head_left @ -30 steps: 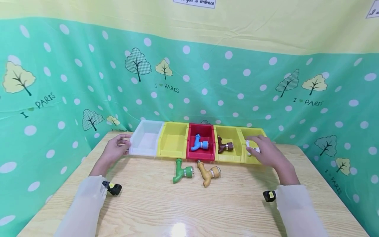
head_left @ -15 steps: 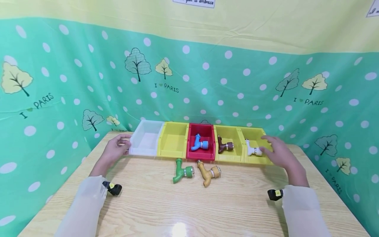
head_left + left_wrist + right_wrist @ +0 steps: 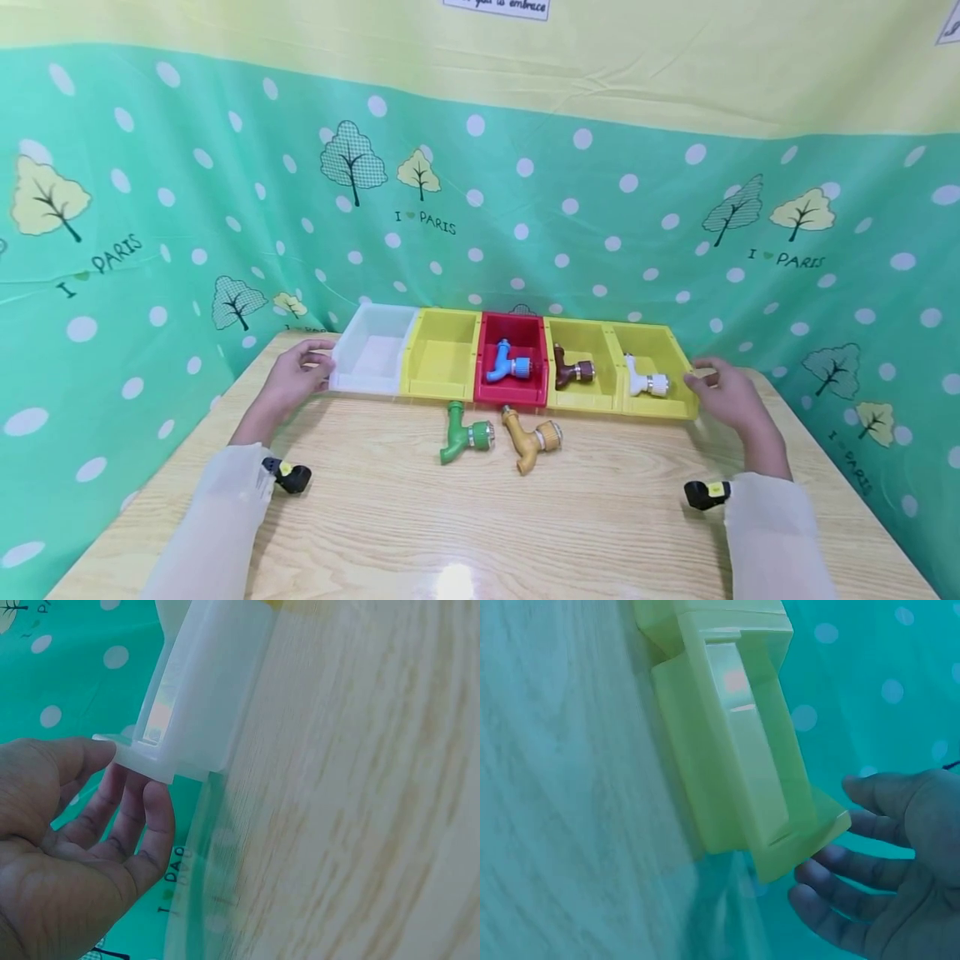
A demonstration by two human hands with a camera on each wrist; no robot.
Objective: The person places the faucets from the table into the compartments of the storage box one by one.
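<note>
A row of joined plastic bins holds taps: a blue tap (image 3: pixel 510 362) in the red bin (image 3: pixel 512 401), a brown tap (image 3: pixel 573 369) in a yellow bin (image 3: pixel 581 406), and a white tap (image 3: pixel 645 379) in the rightmost yellow bin (image 3: pixel 658 407). My left hand (image 3: pixel 82 825) pinches the end rim of the white bin (image 3: pixel 217 697), thumb on top and fingers curled beneath. At the opposite end, my right hand (image 3: pixel 885 862) has its fingertips against the outer edge of the yellow bin, its thumb held off the rim. In front lie a green tap (image 3: pixel 461 433) and a mustard-yellow tap (image 3: pixel 528 439).
The bins stand toward the back of a wood-grain table (image 3: pixel 480 517). Another yellow bin (image 3: pixel 441 358) sits between the white and red ones. A green patterned curtain (image 3: pixel 517 217) hangs close behind them and along both sides.
The right hand has let go of the white tap in the rightmost bin and moved right to that bin's outer edge. The left hand stays at the white bin.
</note>
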